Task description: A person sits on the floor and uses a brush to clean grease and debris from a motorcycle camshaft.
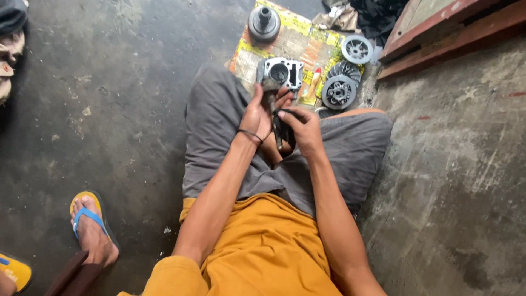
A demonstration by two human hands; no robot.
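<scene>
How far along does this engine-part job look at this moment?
Done: several parts lie stripped on the printed sheet: a cylinder block, finned discs, a round hub. In hand: the left hand grips a dark metal rod-like part upright, and the right hand works a small dark piece against it. Left: everything on the sheet is loose and unassembled.

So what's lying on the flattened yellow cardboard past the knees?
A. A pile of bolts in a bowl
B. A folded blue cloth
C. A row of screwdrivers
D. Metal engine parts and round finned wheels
D: a grey block with a round bore, a round hub and finned wheels lie on the cardboard.
</scene>
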